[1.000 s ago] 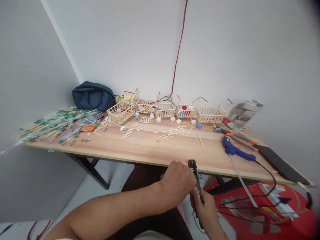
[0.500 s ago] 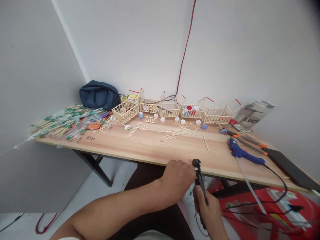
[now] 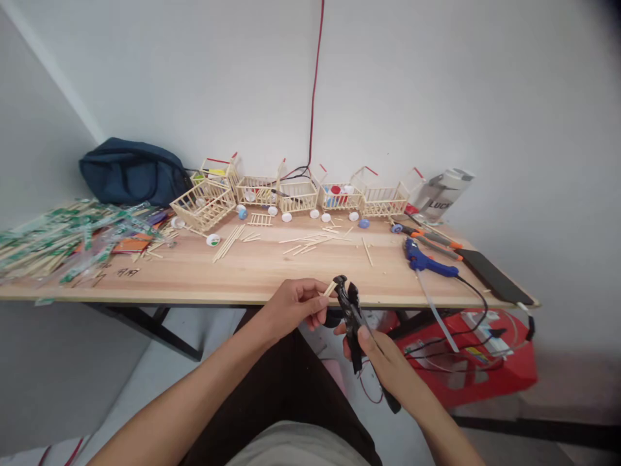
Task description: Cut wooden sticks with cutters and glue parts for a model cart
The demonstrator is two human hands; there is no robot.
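Between the fingertips of my left hand [image 3: 297, 304], just over the table's front edge, is a short wooden stick [image 3: 330, 288]. My right hand [image 3: 378, 353] is wrapped round the handles of black end-cutting pliers [image 3: 350, 314], whose jaws point up and stand apart. The stick's upper end reaches the left jaw; whether it touches the jaw I cannot tell. Beyond my hands, loose cut sticks [image 3: 310, 244] lie scattered on the wooden table [image 3: 233, 278], with a small ladder-like stick panel [image 3: 261, 220] farther back.
Several miniature stick carts [image 3: 298, 196] with bottle-cap wheels line the wall. At left are a blue bag [image 3: 133, 171] and wrapped sticks [image 3: 72, 233]. A blue glue gun [image 3: 429, 260], orange-tipped pliers [image 3: 436, 243] and a black tray [image 3: 495, 278] lie right; a red box [image 3: 475, 362] sits below.
The camera view has turned right. My left hand has opened from its closed-over grip to a fingertip pinch, bringing the stick into sight. The pliers' jaws are now visibly apart.
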